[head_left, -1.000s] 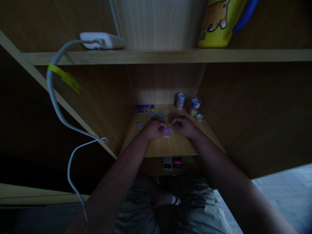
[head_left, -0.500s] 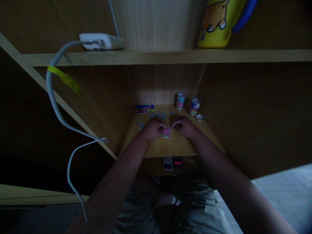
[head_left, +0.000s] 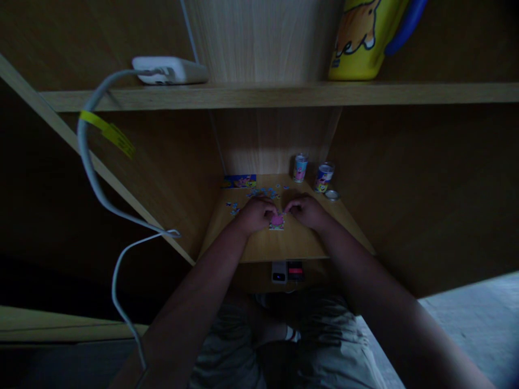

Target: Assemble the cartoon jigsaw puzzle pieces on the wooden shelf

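One pink puzzle section (head_left: 277, 222) lies flat between the hands, well short of the wooden board's (head_left: 300, 246) near edge. Left hand (head_left: 255, 214): fingers curled at its upper-left side. Right hand (head_left: 307, 210): curled, just beside. Grip on a piece: cannot tell, either hand. Loose pieces (head_left: 263, 192) lie beyond, small, hard to make out. Yellow mug (head_left: 357, 46) on upper shelf (head_left: 267, 95), top cut off. Dim light.

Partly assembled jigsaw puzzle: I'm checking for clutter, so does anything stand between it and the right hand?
Nothing visible stands between the right hand and the partly assembled jigsaw puzzle; the visible loose puzzle pieces lie farther back or leftward.
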`<action>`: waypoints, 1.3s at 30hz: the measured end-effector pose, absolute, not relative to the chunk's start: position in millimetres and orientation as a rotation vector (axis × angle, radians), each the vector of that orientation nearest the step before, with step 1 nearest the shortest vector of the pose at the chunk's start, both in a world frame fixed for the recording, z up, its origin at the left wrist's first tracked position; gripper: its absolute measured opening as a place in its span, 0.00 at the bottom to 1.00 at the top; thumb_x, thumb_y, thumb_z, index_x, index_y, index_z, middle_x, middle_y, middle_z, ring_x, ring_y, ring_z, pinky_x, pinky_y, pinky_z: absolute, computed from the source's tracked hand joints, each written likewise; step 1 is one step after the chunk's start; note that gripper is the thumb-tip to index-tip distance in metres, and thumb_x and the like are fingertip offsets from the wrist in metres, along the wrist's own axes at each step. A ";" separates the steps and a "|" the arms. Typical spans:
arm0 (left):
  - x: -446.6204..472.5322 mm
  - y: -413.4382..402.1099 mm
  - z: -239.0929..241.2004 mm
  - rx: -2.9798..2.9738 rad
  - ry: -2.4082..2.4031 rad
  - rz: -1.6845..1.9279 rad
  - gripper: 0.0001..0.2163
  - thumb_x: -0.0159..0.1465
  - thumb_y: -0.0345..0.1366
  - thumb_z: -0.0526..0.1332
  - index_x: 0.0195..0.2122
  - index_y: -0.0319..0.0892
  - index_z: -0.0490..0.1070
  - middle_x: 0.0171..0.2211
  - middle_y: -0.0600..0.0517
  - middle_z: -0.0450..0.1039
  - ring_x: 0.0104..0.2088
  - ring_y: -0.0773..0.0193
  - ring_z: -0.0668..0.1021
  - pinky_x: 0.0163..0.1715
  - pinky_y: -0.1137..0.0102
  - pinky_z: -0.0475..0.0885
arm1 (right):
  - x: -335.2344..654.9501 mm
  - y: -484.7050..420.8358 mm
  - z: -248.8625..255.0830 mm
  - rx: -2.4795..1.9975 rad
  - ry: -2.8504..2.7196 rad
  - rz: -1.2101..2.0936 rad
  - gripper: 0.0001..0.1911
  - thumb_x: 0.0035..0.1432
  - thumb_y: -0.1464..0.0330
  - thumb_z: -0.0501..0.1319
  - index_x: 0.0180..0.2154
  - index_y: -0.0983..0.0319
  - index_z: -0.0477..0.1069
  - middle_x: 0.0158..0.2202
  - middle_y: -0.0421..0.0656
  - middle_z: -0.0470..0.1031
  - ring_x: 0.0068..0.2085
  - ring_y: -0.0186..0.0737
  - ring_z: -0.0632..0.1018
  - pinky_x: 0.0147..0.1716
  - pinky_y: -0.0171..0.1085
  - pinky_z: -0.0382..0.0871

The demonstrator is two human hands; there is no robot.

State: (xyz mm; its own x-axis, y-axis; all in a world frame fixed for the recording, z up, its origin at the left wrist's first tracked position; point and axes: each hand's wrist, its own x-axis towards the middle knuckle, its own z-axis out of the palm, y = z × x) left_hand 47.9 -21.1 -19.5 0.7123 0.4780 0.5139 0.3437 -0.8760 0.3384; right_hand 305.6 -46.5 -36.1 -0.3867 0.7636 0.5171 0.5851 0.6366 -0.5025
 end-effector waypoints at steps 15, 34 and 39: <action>9.8 -31.7 9.9 2.112 1.336 1.504 0.15 0.69 0.22 0.56 0.46 0.44 0.80 0.50 0.49 0.86 0.54 0.56 0.85 0.62 0.59 0.78 | 320.0 -48.2 -21.8 -1.399 -1.700 0.137 0.16 0.60 0.78 0.58 0.36 0.58 0.84 0.42 0.46 0.86 0.45 0.46 0.83 0.50 0.41 0.76; -36.8 -134.1 -11.9 2.628 1.509 0.872 0.22 0.78 0.35 0.57 0.71 0.46 0.73 0.72 0.44 0.74 0.71 0.47 0.75 0.75 0.48 0.71 | 318.8 -54.3 -18.7 -1.734 -1.549 0.084 0.11 0.69 0.73 0.61 0.43 0.61 0.84 0.47 0.52 0.87 0.45 0.49 0.85 0.47 0.40 0.74; -32.5 -130.7 -12.9 2.688 1.496 0.602 0.27 0.82 0.49 0.54 0.78 0.48 0.66 0.78 0.45 0.66 0.78 0.47 0.67 0.81 0.45 0.58 | 316.4 -54.0 -21.7 -1.760 -1.585 0.088 0.12 0.71 0.72 0.61 0.44 0.61 0.85 0.47 0.53 0.88 0.45 0.50 0.86 0.44 0.40 0.74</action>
State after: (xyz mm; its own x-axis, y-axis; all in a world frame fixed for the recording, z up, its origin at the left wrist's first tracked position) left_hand -32.5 -130.7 -12.9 0.4705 0.8199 0.3261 0.8171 -0.5444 0.1896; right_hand 316.4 -54.0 -21.7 0.2294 0.8786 0.4188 0.8267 0.0512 -0.5603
